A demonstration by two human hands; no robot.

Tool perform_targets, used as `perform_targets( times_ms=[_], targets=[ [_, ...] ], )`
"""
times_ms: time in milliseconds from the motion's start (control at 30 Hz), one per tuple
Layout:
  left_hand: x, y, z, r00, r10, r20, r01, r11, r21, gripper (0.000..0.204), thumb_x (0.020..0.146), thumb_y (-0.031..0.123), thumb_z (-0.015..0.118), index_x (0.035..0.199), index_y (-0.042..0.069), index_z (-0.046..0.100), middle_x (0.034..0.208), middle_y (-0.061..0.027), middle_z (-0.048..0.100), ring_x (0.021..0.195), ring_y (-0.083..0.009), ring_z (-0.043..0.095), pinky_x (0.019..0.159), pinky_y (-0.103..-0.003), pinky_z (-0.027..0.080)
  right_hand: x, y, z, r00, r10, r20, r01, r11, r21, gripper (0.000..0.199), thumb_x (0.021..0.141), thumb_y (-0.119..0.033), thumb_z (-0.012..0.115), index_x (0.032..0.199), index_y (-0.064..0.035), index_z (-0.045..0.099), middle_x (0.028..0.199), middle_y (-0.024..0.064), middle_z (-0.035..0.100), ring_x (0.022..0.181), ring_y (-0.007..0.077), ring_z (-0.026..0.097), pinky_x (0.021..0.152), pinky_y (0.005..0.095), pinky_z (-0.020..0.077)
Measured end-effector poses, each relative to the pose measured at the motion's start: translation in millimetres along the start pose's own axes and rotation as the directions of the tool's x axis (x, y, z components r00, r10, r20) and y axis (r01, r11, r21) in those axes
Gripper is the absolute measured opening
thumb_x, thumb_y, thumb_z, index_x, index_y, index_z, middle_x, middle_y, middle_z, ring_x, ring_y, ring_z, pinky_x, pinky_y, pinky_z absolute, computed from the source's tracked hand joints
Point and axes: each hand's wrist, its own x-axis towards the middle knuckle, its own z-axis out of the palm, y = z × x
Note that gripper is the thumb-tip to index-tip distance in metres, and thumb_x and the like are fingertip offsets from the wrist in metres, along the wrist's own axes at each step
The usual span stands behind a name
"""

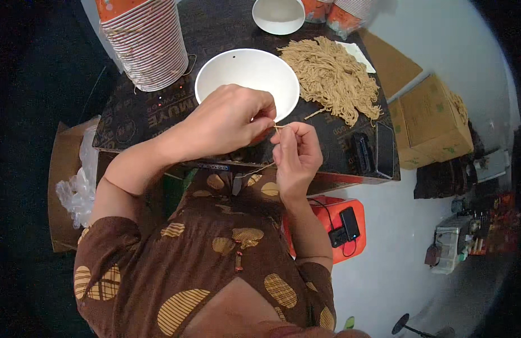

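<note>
My left hand [229,121] grips the near rim of a white paper bowl [243,70] that stands on a dark board [136,115]. My right hand [297,155] is just right of it, fingers pinched on a thin strand of dried noodle [278,128] that runs between both hands. A loose heap of tan dried noodles [333,76] lies on the board to the right of the bowl.
A tall stack of red-patterned paper bowls [148,42] stands at the back left, another white bowl [278,14] at the back. Cardboard boxes [432,121] sit on the floor to the right, an orange case [342,225] below the board, a box with plastic bags [74,186] on the left.
</note>
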Motion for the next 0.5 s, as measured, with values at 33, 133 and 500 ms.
perform_targets(
  times_ms=[33, 133, 500],
  targets=[
    [1, -1, 0, 1.0, -0.001, 0.0, 0.001, 1.0, 0.0, 0.01, 0.082, 0.007, 0.064, 0.082, -0.003, 0.066, 0.069, -0.019, 0.065, 0.066, -0.0336, 0.067, 0.062, -0.041, 0.05, 0, -1, 0, 1.0, -0.02, -0.002, 0.02, 1.0, 0.012, 0.004, 0.101, -0.008, 0.054, 0.098, -0.0044, 0.055, 0.082, -0.0026, 0.059, 0.061, -0.0009, 0.042, 0.053, 0.017, 0.0337],
    [4, -2, -2, 0.999, 0.0, 0.043, 0.001, 1.0, -0.021, 0.009, 0.081, 0.006, 0.064, 0.08, -0.003, 0.065, 0.067, -0.0182, 0.065, 0.065, -0.0332, 0.067, 0.062, -0.041, 0.05, 2, -2, 0, 0.999, -0.036, 0.009, 0.036, 0.999, 0.025, 0.004, 0.1, -0.008, 0.054, 0.099, -0.0045, 0.055, 0.083, -0.0028, 0.059, 0.063, -0.0004, 0.043, 0.056, 0.017, 0.0355],
    [4, 1, -3, 0.996, -0.081, 0.03, 0.085, 0.986, -0.144, 0.007, 0.079, 0.004, 0.061, 0.077, -0.003, 0.061, 0.067, -0.018, 0.064, 0.064, -0.0319, 0.066, 0.061, -0.041, 0.049, -2, 13, -7, 1.0, 0.001, -0.012, -0.002, 0.993, -0.12, 0.006, 0.098, -0.004, 0.057, 0.092, -0.002, 0.059, 0.072, -0.0049, 0.05, 0.057, 0.0003, 0.041, 0.048, 0.0184, 0.0315]
  ],
)
